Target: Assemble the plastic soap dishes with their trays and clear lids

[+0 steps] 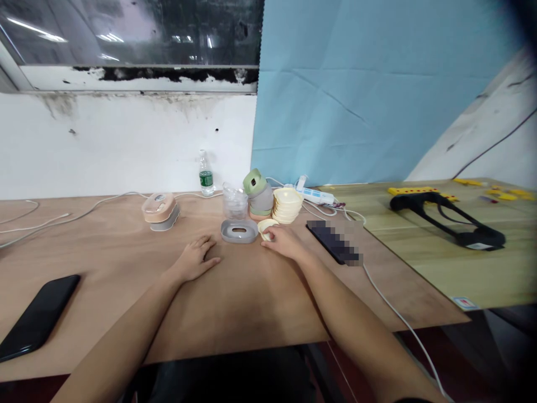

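My left hand lies flat on the wooden table, fingers spread, holding nothing. My right hand has its fingers on a small cream round piece and seems to grip its edge. Just left of that piece sits a grey oval ring. Behind my right hand stands a stack of cream discs. Beside the stack is a tilted pile of green, grey and peach parts. A clear plastic cup stands behind the ring.
A peach and grey round container and a water bottle stand further back. Phones lie on either side of my hands. White cables, a power strip, and a black frame with yellow pieces lie right.
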Demonstrator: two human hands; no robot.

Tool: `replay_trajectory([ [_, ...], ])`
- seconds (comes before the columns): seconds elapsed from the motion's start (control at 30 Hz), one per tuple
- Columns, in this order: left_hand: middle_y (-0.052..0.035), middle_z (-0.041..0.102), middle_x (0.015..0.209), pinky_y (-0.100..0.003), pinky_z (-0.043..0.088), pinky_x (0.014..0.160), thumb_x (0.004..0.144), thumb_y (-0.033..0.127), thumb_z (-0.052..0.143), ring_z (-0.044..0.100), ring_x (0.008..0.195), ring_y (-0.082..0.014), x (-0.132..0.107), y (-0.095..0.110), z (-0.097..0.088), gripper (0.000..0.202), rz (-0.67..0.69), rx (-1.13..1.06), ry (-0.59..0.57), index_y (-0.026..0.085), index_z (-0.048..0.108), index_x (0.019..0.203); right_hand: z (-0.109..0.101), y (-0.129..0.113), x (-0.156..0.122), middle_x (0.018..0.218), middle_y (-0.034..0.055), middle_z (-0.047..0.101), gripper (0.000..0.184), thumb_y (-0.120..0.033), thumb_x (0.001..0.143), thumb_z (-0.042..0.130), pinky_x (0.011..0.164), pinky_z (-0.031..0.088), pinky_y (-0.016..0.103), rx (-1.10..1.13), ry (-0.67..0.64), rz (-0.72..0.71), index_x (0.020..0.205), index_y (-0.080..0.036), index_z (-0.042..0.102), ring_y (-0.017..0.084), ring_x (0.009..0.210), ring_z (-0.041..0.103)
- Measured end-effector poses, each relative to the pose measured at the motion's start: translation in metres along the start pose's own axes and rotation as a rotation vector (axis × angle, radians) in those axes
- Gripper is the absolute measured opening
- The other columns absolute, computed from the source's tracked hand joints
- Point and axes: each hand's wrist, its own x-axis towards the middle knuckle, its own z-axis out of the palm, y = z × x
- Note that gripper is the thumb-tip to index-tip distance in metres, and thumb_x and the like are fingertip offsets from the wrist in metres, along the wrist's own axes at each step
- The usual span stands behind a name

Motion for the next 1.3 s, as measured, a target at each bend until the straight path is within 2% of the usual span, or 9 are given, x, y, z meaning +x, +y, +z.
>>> replay_trajectory([
  [0.2, -0.0149, 0.039, 0.147, -0.046, 0.03, 0.111, 0.085, 0.064, 0.042, 0.036, 0.135, -0.0316, 0.0, -0.002, -0.001, 0.071, 0.024, -0.028, 0.003, 0.015, 0.047, 0.136, -0.002, -0.004, -0.001, 0.074, 0.0024, 0.067, 0.005, -0.022, 0.073, 0.062, 0.058, 0.031, 0.024, -0.036, -0.031, 0.097, 0.073, -0.019, 0.066, 0.014, 0.065, 0.057],
  [0.4, -0.0154, 0.038, 0.147, -0.046, 0.03, 0.111, 0.085, 0.065, 0.041, 0.035, 0.135, -0.031, 0.0, -0.002, -0.001, 0.072, 0.019, -0.027, -0.011, 0.014, 0.046, 0.137, -0.015, -0.015, -0.002, 0.076, 0.0043, 0.068, 0.014, -0.025, 0.079, 0.055, 0.057, 0.031, 0.026, -0.055, 0.216, 0.247, 0.073, -0.019, 0.065, 0.016, 0.067, 0.058],
  [0.53, -0.0145, 0.037, 0.148, -0.047, 0.031, 0.11, 0.085, 0.064, 0.043, 0.035, 0.136, -0.0316, 0.001, -0.003, 0.0, 0.07, 0.031, -0.049, -0.012, 0.016, 0.046, 0.137, -0.022, -0.03, -0.006, 0.078, 0.0039, 0.066, 0.016, -0.028, 0.085, 0.052, 0.061, 0.036, 0.027, 0.053, 0.368, 0.194, 0.077, -0.02, 0.063, 0.017, 0.07, 0.057],
  [0.67, -0.0151, 0.045, 0.142, -0.047, 0.034, 0.107, 0.083, 0.06, 0.051, 0.042, 0.131, -0.0319, -0.002, -0.001, -0.005, 0.071, 0.006, -0.131, 0.074, 0.015, 0.042, 0.138, -0.021, -0.049, -0.011, 0.083, 0.006, 0.064, 0.019, -0.033, 0.089, 0.049, 0.072, 0.041, 0.03, 0.261, 0.442, -0.002, 0.083, -0.02, 0.062, 0.019, 0.08, 0.057],
  [0.73, -0.0146, 0.049, 0.137, -0.045, 0.041, 0.101, 0.08, 0.058, 0.057, 0.05, 0.122, -0.03, -0.005, 0.002, -0.01, 0.08, -0.02, -0.209, 0.163, 0.016, 0.032, 0.143, -0.017, -0.059, -0.014, 0.083, 0.0055, 0.063, 0.02, -0.036, 0.089, 0.051, 0.073, 0.043, 0.03, 0.448, 0.403, -0.056, 0.085, -0.02, 0.062, 0.018, 0.08, 0.057],
  [0.83, -0.0128, 0.056, 0.128, -0.039, 0.049, 0.088, 0.076, 0.056, 0.063, 0.06, 0.1, -0.0242, -0.01, 0.009, -0.019, 0.092, -0.001, -0.332, 0.257, 0.018, 0.02, 0.147, -0.003, -0.076, -0.016, 0.079, 0.0029, 0.062, 0.025, -0.044, 0.086, 0.056, 0.064, 0.044, 0.027, 0.817, 0.176, -0.021, 0.086, -0.02, 0.061, 0.015, 0.071, 0.056],
  [0.97, -0.0072, 0.066, 0.108, -0.033, 0.05, 0.078, 0.085, 0.051, 0.053, 0.064, 0.085, -0.0207, -0.015, 0.024, -0.026, 0.061, -0.013, -0.388, 0.21, 0.022, 0.041, 0.137, 0.017, -0.092, -0.014, 0.071, -0.0001, 0.06, 0.034, -0.053, 0.082, 0.056, 0.057, 0.042, 0.024, 1.067, -0.066, 0.065, 0.08, -0.019, 0.057, 0.012, 0.062, 0.053],
  [1.1, -0.004, 0.068, 0.106, -0.031, 0.049, 0.079, 0.09, 0.048, 0.045, 0.064, 0.092, -0.0215, -0.012, 0.031, -0.027, 0.039, -0.036, -0.306, 0.113, 0.026, 0.059, 0.119, 0.022, -0.088, -0.012, 0.072, 0.0008, 0.061, 0.031, -0.049, 0.087, 0.05, 0.06, 0.042, 0.026, 0.791, 0.036, 0.057, 0.079, -0.02, 0.06, 0.014, 0.066, 0.054],
  [1.3, -0.0103, 0.056, 0.124, -0.034, 0.05, 0.074, 0.082, 0.054, 0.052, 0.065, 0.087, -0.0234, -0.008, 0.011, -0.016, 0.058, -0.256, -0.085, 0.087, 0.023, 0.048, 0.13, 0.02, -0.06, -0.006, 0.079, 0.0034, 0.063, 0.027, -0.044, 0.087, 0.051, 0.064, 0.043, 0.028, 0.479, 0.239, 0.045, 0.085, -0.021, 0.065, 0.016, 0.068, 0.055],
])
